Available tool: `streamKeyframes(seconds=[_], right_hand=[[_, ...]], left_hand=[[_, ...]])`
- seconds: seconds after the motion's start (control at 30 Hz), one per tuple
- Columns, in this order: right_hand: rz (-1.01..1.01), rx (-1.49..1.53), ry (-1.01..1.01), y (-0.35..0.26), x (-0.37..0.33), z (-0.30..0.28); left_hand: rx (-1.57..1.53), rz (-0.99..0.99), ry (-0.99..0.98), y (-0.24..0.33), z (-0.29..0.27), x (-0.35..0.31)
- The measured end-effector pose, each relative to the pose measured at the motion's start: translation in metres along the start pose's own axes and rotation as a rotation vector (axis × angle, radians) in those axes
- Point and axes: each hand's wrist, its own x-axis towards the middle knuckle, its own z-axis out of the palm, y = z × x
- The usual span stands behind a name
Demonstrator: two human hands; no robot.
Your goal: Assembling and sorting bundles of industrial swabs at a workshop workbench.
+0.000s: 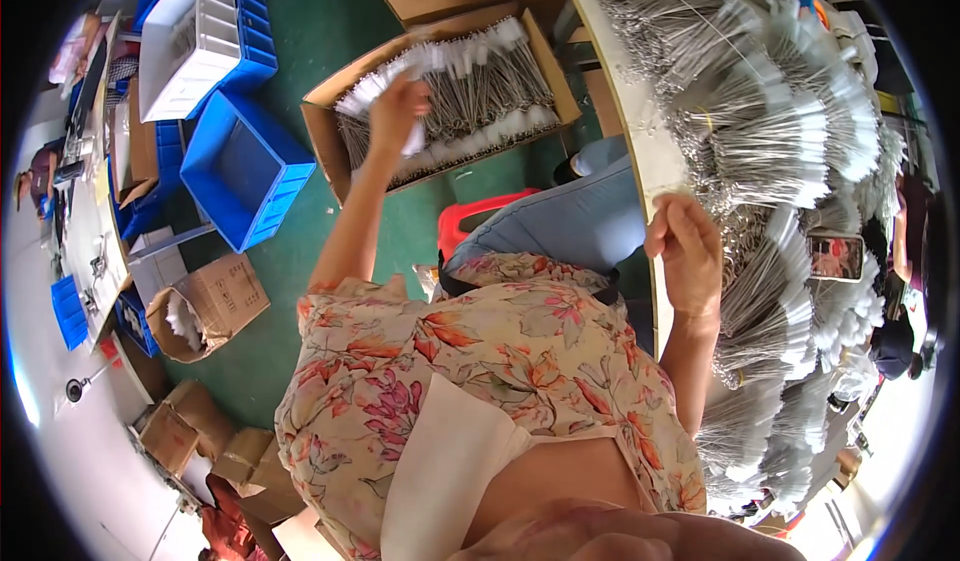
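My left hand [398,111] is over the left part of an open cardboard box [318,146]. Its fingers are blurred, and a white patch shows just beneath them; I cannot tell whether they hold it. Rows of thin wire brushes [480,86] with white bristle ends and looped metal tips lie packed in the box. At the table's edge my right hand [690,246] has its fingers curled together; anything inside them is hidden. Beside it, large heaps of similar wire brushes [765,156] cover the table [640,111].
A phone [836,258] lies among the heaps. Blue bins [245,166] and a white crate [185,46] stand on the left, near a cardboard carton [215,306]. A red stool [455,226] is by my leg. Other people are visible at both sides.
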Motion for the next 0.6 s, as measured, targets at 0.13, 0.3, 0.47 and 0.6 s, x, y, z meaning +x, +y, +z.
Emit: streamKeyframes(seconds=[0.13, 0.3, 0.47, 0.6], right_hand=[[0.083, 0.002, 0.036, 0.026, -0.005, -0.013], [0.161, 0.036, 0.135, 0.042, -0.005, -0.016], [0.183, 0.033, 0.164, 0.045, -0.005, -0.012], [0.201, 0.001, 0.141, 0.047, 0.005, -0.002]], left_hand=[[0.376, -0.122, 0.422, -0.134, -0.102, 0.032], [1.663, -0.472, -0.742, -0.258, -0.133, 0.033], [0.995, -0.360, 0.529, -0.220, -0.070, 0.002], [1.131, 0.177, 0.069, -0.230, -0.089, 0.014]])
